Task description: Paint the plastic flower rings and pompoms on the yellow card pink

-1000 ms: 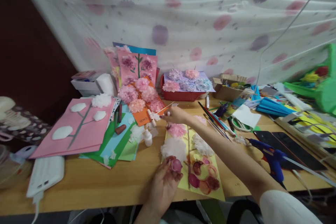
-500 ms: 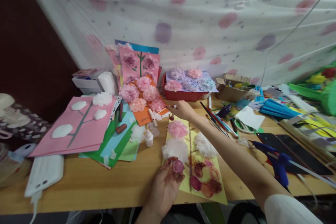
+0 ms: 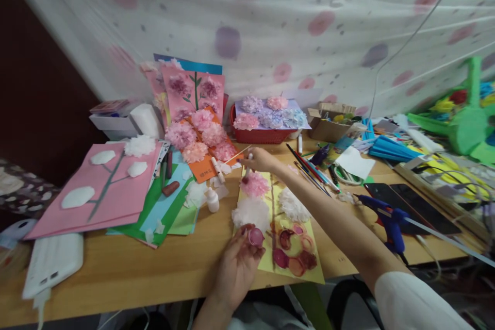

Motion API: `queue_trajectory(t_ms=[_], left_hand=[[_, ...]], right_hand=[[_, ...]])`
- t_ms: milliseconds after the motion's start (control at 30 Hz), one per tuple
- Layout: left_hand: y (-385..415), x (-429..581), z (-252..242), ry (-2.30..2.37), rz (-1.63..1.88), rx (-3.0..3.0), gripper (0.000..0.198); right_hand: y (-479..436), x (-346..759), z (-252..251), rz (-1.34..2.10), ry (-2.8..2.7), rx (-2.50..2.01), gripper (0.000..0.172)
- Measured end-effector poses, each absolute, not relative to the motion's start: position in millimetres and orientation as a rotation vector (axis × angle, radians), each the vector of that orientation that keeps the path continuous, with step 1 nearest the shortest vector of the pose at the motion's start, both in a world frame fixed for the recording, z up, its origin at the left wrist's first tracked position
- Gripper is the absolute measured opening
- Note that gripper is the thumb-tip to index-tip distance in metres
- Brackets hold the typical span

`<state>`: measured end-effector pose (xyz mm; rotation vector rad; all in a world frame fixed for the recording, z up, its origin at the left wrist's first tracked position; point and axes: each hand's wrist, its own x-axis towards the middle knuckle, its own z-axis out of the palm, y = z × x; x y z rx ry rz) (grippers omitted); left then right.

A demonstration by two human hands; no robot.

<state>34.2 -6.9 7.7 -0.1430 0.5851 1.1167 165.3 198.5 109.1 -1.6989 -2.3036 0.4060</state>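
Observation:
My left hand (image 3: 240,263) is closed round a small round pot of pink paint (image 3: 256,237), its open top facing up, over the near left edge of the yellow card (image 3: 263,264). My right hand (image 3: 260,160) reaches across the card, fingers pinched on a brush (image 3: 245,171). The brush's dark red tip points down at the pink tissue-paper flower (image 3: 257,184), seemingly touching its upper left. Below that flower is a white tissue flower (image 3: 250,214), with another white flower (image 3: 294,204) to the right. Several paint pots (image 3: 296,266) rest on the card's near right part.
Pink cards (image 3: 127,206) with white paper shapes lie left. A glue bottle (image 3: 212,200) stands left of the yellow card. At the back is a red basket (image 3: 266,136); finished flower cards (image 3: 220,82) lean beside it. A blue glue gun (image 3: 390,221) and phones (image 3: 421,209) lie right.
The brush tip has come down from just above the pink flower onto or close to its upper left. My left hand still holds the pot. The whole view has shifted slightly.

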Motion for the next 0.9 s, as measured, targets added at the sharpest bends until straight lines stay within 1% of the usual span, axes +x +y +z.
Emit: queue_trajectory(t_ms=[100,200,267,400,500,600,667,733,800,900], left_hand=[[-8,32,7,0.598,1.106,-0.135,0.027],[-8,31,6,0.611,1.095,-0.126,0.023],[-7,31,7,0.616,1.087,-0.114,0.018],[-5,31,8,0.626,1.081,-0.069,0.012],[-4,29,9,0.636,1.093,-0.028,0.017],[-5,28,10,0.648,1.119,0.007,0.024],[-6,26,11,0.659,1.141,0.024,0.028],[-8,25,12,0.668,1.156,0.043,0.031],[-9,23,13,0.672,1.159,0.066,0.033],[-10,19,14,0.674,1.155,0.098,0.031]], right_hand=[[191,179,108,0.336,-2.174,-1.703,0.031],[177,194,105,0.411,-2.196,-1.603,0.033],[168,205,101,0.452,-2.198,-1.562,0.038],[153,222,94,0.329,-1.967,-1.584,0.043],[126,225,95,0.303,-1.81,-1.568,0.049],[77,221,101,0.414,-1.742,-1.471,0.057],[42,216,104,0.618,-1.621,-1.301,0.056],[11,213,104,0.721,-1.527,-1.226,0.053],[-11,213,99,0.756,-1.441,-1.228,0.051],[-30,221,86,0.76,-1.286,-1.311,0.041]])
